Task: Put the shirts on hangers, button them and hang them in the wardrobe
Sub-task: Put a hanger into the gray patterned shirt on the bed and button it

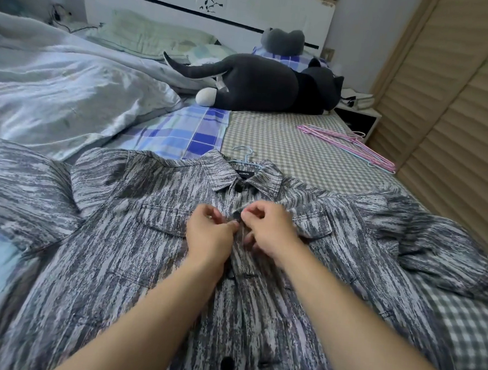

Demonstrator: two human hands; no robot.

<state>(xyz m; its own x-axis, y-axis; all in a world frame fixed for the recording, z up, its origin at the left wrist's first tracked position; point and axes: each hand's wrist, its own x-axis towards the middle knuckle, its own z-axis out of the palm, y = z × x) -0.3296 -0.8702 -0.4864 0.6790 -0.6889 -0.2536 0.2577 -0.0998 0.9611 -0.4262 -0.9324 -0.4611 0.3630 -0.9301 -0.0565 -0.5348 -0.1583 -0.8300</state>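
Soft, even daylight fills the room, with glare on the glossy white headboard point(170, 4) and only faint shadows. Wide-angle distortion bends the edges, and the lower corners are smeared with blur.

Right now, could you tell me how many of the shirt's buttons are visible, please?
3: one below the collar, one at the hands, one near the hem. The arms may hide others.
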